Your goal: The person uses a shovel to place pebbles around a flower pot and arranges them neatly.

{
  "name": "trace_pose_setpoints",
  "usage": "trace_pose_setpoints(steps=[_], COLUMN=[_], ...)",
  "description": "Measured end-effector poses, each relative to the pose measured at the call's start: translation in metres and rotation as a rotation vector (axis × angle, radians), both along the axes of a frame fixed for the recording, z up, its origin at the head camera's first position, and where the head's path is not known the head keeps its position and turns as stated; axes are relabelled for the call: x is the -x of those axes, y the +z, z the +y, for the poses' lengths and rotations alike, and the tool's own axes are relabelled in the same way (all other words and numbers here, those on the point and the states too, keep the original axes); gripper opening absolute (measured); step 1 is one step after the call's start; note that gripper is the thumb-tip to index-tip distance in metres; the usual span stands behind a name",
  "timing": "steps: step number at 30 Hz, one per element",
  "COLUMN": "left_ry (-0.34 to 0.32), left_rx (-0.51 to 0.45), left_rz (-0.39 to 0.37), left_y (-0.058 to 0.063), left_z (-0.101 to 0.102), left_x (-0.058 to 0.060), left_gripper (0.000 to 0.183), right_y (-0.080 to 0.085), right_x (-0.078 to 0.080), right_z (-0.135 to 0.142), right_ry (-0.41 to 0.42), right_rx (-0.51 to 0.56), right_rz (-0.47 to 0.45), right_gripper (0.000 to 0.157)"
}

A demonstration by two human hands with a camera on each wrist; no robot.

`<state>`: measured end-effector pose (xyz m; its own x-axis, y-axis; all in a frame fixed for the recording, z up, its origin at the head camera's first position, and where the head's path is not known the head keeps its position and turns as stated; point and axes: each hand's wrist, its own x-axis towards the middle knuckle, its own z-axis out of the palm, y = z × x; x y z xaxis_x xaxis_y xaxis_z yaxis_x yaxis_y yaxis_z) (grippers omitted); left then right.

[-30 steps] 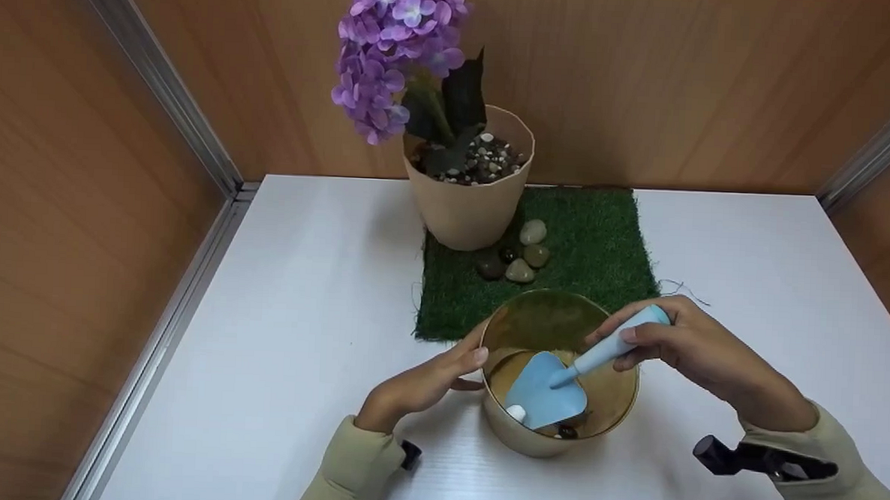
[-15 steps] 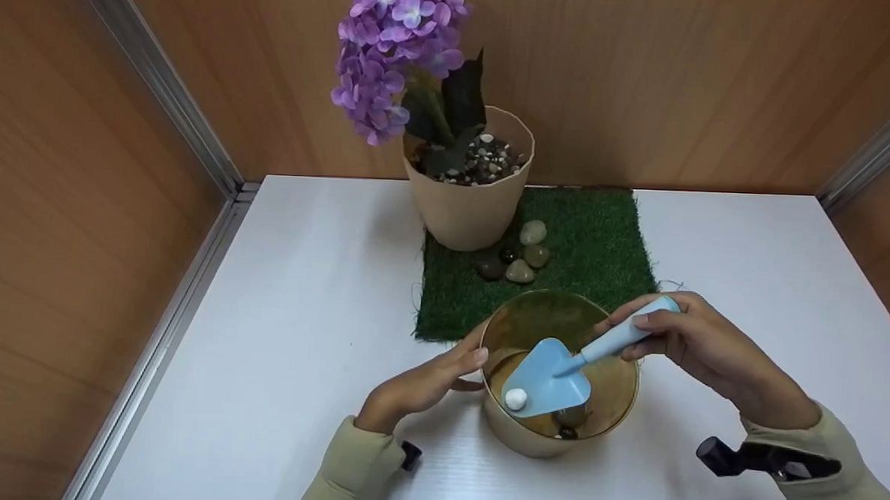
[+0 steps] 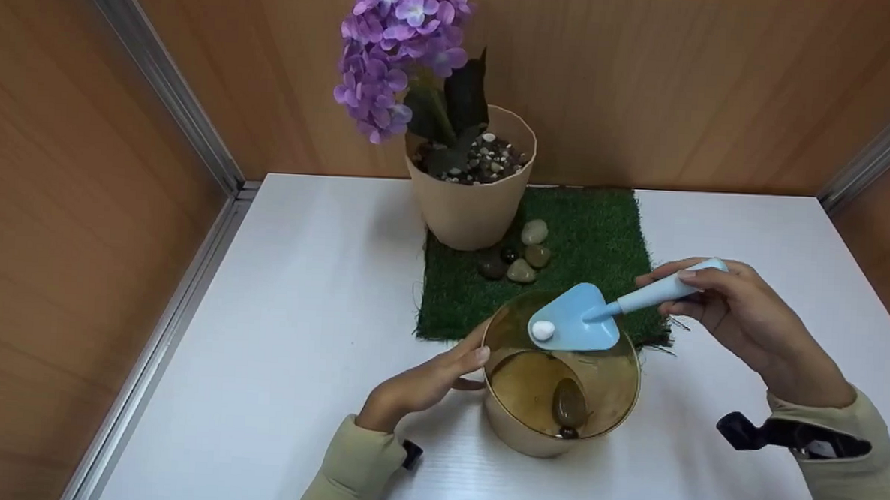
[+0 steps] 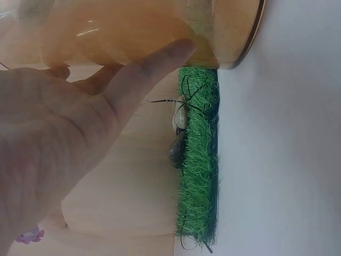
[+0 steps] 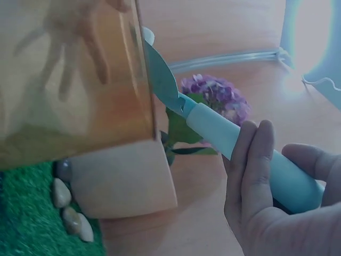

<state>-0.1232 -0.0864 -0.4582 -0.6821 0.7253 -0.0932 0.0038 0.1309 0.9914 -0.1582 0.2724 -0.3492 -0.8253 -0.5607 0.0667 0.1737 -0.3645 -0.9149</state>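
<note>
My right hand point(image 3: 750, 323) holds a light-blue trowel point(image 3: 661, 291) by its handle, fingers and thumb wrapped round it. On the blade lies a white pebble point(image 3: 543, 330), above the back of a see-through amber container point(image 3: 612, 385). Inside that container are a brown oval stone point(image 3: 569, 403) and a small dark pebble point(image 3: 568, 433). My left hand point(image 3: 428, 384) rests against the container's left side. Its extended fingers point(image 4: 154, 66) touch the wall in the left wrist view. Through the wall, the right wrist view shows those fingers spread.
A beige pot point(image 3: 467, 213) with purple flowers point(image 3: 397, 49) stands at the back on a green turf mat point(image 3: 596, 234). Several stones point(image 3: 521, 271) lie on the mat beside it. Wooden panels point(image 3: 647, 86) bound the white table point(image 3: 323, 290) at the back and sides.
My right hand has raised the trowel up and back toward the container's far rim, the white pebble now lying on its blade. The brown stone has come into view. My left hand stays put.
</note>
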Motion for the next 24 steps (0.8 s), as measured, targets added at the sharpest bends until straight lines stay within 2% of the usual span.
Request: trace_pose_setpoints(steps=[6,12,17,24], left_ry=[0.009,0.013,0.003,0.01], left_rx=[0.031,0.037,0.022,0.018], left_rz=[0.008,0.009,0.018,0.0], left_y=[-0.001,0.0,-0.001,-0.001], left_z=[0.001,0.002,0.002,0.002], left_x=[0.0,-0.001,0.0,0.0], left_gripper=[0.053,0.054,0.057,0.059], right_y=[0.009,0.007,-0.008,-0.046], right_x=[0.015,0.034,0.048,0.067], right_z=[0.014,0.026,0.033,0.029], right_ry=[-0.099,-0.239,-0.344,-0.456], right_rx=[0.079,0.051,0.014,-0.008], right_rz=[-0.049,-0.093,-0.128,-0.201], right_gripper=[0.029,0.026,0.028,0.032])
